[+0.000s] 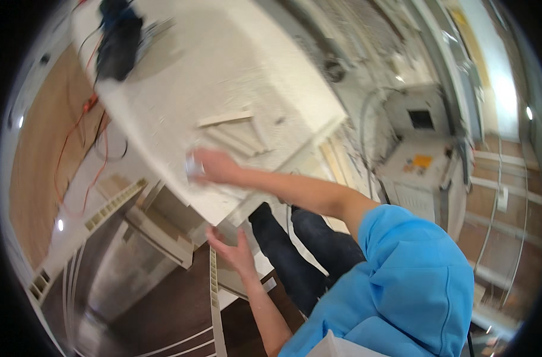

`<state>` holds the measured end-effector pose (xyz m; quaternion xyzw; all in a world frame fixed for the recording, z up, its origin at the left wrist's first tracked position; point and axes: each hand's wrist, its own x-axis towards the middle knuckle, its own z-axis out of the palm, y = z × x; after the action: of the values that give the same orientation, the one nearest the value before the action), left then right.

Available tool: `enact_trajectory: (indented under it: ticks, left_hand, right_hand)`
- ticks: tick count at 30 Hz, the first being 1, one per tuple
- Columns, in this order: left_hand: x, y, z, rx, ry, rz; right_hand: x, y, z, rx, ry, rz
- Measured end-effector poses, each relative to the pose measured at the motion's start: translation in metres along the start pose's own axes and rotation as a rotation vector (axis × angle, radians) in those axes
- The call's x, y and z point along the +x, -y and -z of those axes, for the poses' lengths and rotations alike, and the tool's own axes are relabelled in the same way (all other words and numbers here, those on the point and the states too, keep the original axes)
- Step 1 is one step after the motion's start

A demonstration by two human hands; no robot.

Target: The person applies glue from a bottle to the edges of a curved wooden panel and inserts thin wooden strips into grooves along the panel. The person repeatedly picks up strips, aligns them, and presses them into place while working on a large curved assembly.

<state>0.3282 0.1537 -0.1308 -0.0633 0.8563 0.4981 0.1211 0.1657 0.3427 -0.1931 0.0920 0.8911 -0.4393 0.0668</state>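
My right hand [214, 166] reaches out over a large white tabletop [223, 65] near its front edge and is closed on a small pale object [193, 166], which is too blurred to identify. Just past that hand, several white strips [230, 126] lie on the tabletop. Below the table's edge, my left hand [234, 251] grips the top of a narrow white ribbed panel [215, 297] that stands on end. My legs in dark trousers [289, 244] show between the two arms, and my blue sleeve fills the lower right.
A black and blue power tool [119, 38] sits at the tabletop's far corner, with an orange cable [80, 128] trailing down to the floor. A beige machine cabinet [417, 157] stands to the right. More white ribbed panels [113, 205] lie on the left.
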Motion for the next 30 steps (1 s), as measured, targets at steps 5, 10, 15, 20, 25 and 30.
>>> enact_trajectory:
  ticks: [5, 10, 15, 20, 25, 30]
  left_hand:
    - [-0.036, -0.102, 0.014, -0.145, 0.291, -0.368]
    - [-0.135, -0.181, 0.015, -0.318, 0.566, -0.424]
    - [-0.261, -0.245, -0.021, -0.226, 0.857, -0.72]
    - [-0.413, -0.285, -0.08, -0.169, 1.19, -0.889]
    - [-0.553, -0.307, -0.122, -0.127, 1.739, -0.916]
    - [-0.662, -0.315, -0.15, 0.121, 1.996, -0.881]
  right_hand:
    - [-0.212, 0.119, 0.135, 0.078, -0.003, -0.091]
    - [-0.371, 0.17, 0.234, 0.176, -0.37, -0.017]
    - [-0.541, 0.169, 0.286, 0.131, -0.821, -0.01]
    - [-0.729, 0.144, 0.297, 0.233, -1.268, -0.134]
    - [-0.87, 0.147, 0.278, 0.292, -1.67, -0.392]
    - [-0.962, 0.144, 0.273, 0.226, -1.982, -0.56]
